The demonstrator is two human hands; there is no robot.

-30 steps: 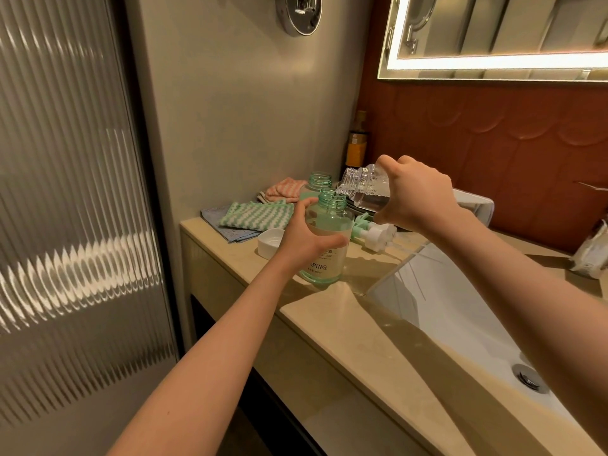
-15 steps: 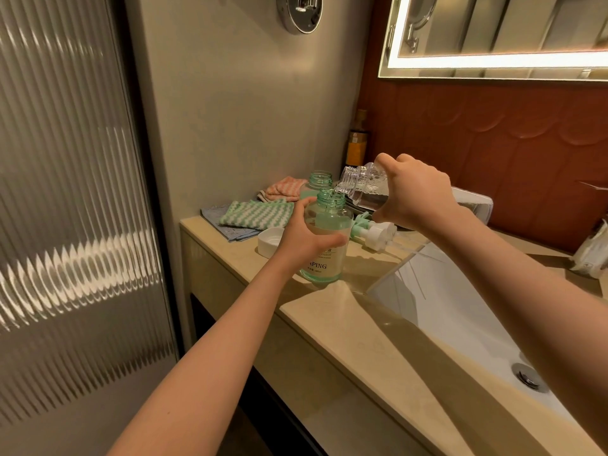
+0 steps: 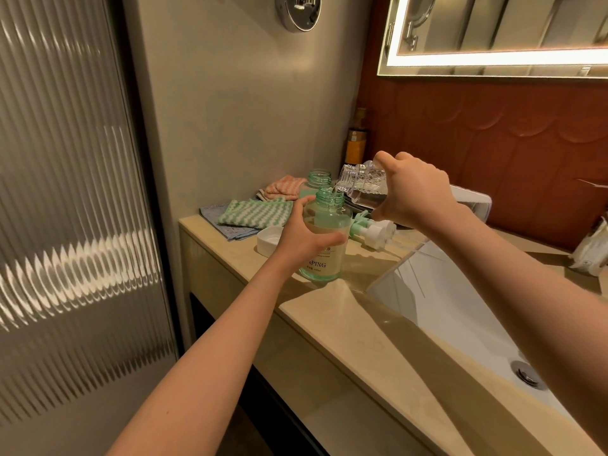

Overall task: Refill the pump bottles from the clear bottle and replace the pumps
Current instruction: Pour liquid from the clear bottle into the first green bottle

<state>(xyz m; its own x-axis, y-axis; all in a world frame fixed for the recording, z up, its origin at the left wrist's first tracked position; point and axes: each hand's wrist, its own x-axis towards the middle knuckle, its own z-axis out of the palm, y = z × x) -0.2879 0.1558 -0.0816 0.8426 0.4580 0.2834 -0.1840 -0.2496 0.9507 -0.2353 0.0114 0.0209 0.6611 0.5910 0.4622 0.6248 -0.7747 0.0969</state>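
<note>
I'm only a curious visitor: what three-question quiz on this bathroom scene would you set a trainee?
1. True or false: the green bottle that the left hand grips has its pump fitted.
2. The right hand tilts the clear bottle over: A) the sink, B) the green bottle's open mouth, C) a towel.
3. Fill in: a loose pump lies on the ____.
Key: 1 false; 2 B; 3 countertop.
</note>
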